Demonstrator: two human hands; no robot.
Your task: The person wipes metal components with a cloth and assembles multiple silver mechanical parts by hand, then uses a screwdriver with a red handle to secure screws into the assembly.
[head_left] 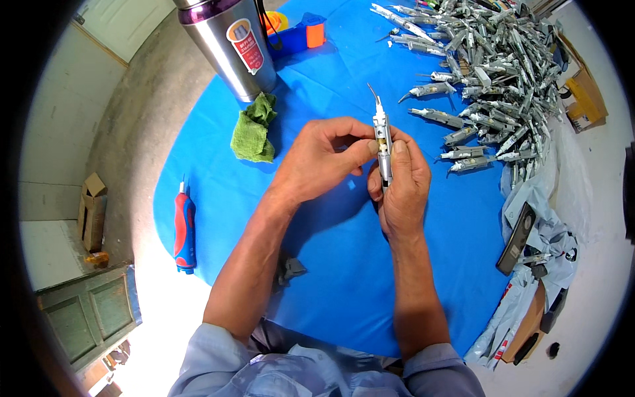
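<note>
A slim grey-and-white mechanism [381, 135] stands nearly upright between my hands, above the blue cloth. Its thin, slightly bent metal tip points up, and a small yellowish part shows midway along its body. My right hand [405, 182] wraps round its lower half, thumb lying along the side. From the left, my left hand [325, 157] pinches it at mid-length with thumb and fingers; some fingertips are hidden behind it. Many similar mechanisms [493, 86] lie in a loose heap at the far right of the table.
The blue cloth [331, 264] covers the table. A red-and-blue screwdriver [184, 231] lies at left. Behind my left hand are a crumpled green cloth [253, 132], a steel bottle [231, 49] and a blue-orange tape dispenser [304, 34]. Plastic bags [539, 231] and a dark phone-like slab [516, 238] edge the right.
</note>
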